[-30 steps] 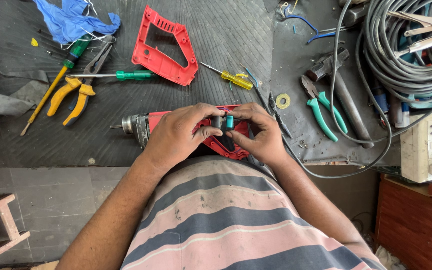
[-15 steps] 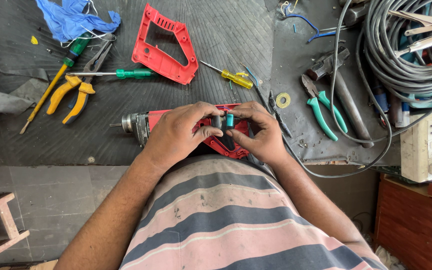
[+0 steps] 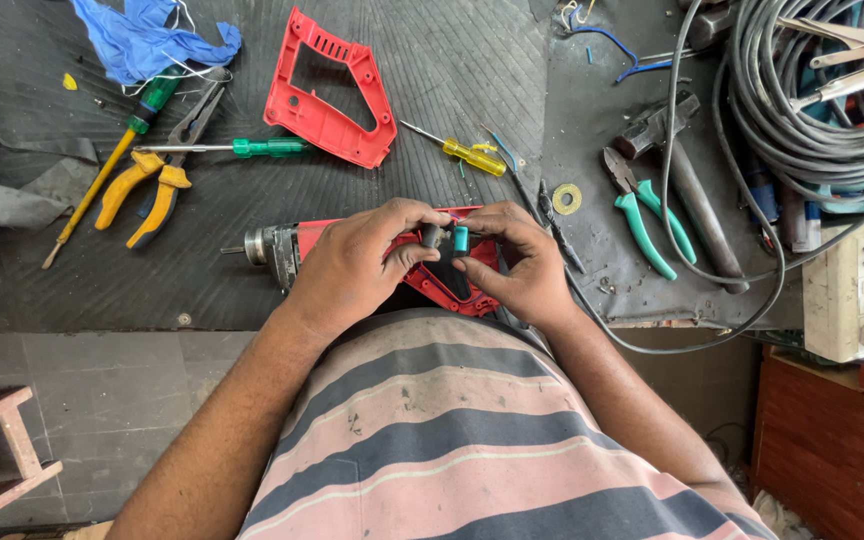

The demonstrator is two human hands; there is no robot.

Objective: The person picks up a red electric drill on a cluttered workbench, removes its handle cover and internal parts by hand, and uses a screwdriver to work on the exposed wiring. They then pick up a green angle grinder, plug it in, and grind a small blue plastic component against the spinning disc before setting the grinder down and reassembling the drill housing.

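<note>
Drill [image 3: 447, 297], red and opened, at the near edge of the desk [image 3: 202, 290], chuck pointing left. Was covered by both hands: left hand [image 3: 352, 265] pinched shut on a small grey part [image 3: 432, 235], right hand [image 3: 522, 270] pinched shut on a small teal part [image 3: 461, 238], both parts just above the open housing. Could have slipped from the fingertips, by my judgement, and dropped into the housing or over the near edge to the floor, being held only by the tips. Could also have caught on the black cable [image 3: 712, 330] looping just beside the right wrist. Had open room only behind the drill, up to the red cover [image 3: 327, 95] and the yellow screwdriver [image 3: 467, 155]; was crowded on the right by green pliers [image 3: 647, 215].
</note>
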